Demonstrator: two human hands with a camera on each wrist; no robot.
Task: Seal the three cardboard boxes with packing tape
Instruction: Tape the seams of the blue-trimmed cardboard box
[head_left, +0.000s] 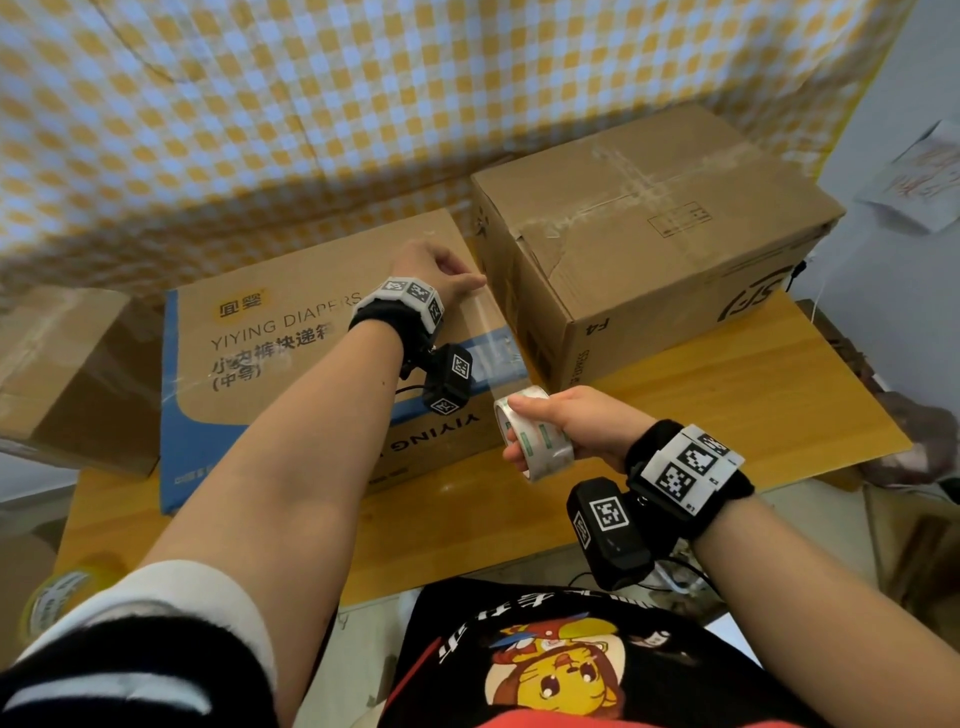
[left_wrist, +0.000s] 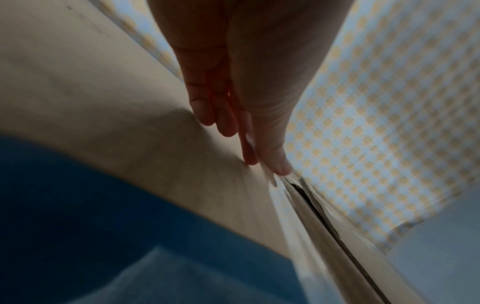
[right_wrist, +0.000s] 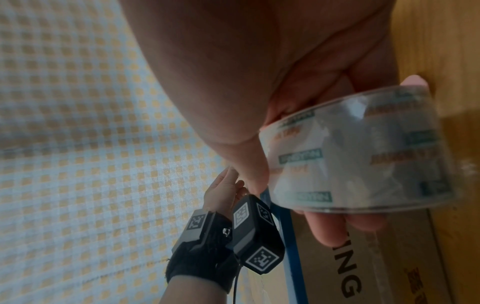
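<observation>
The left hand (head_left: 441, 275) lay on the top of the blue-and-brown printed carton (head_left: 291, 358), near its far right corner. In the left wrist view its fingers (left_wrist: 207, 107) were nearly straight and close together, the tips touching the matte cardboard beside a glossy clear tape strip (head_left: 485, 332); they gripped nothing. That strip ran along the carton's right edge from the hand toward the roll.

The right hand (head_left: 576, 426) held a roll of clear packing tape (head_left: 535, 436) above the wooden desk (head_left: 727, 395), just off the carton's near right corner. Its fingers (right_wrist: 335, 226) were curled round the roll, thumb on one side and the others wrapped underneath. The roll was a transparent cylinder with green and orange print showing through.

A taller plain brown box (head_left: 649, 234) stood just right of the printed carton, its top crossed by wrinkled old tape and its front flap torn and creased. A third cardboard box (head_left: 67, 374) sat at the left, blurred. A yellow-and-white checked cloth (head_left: 311, 104) hung behind the boxes. Both wrists wore black bands with square-patterned marker blocks.
</observation>
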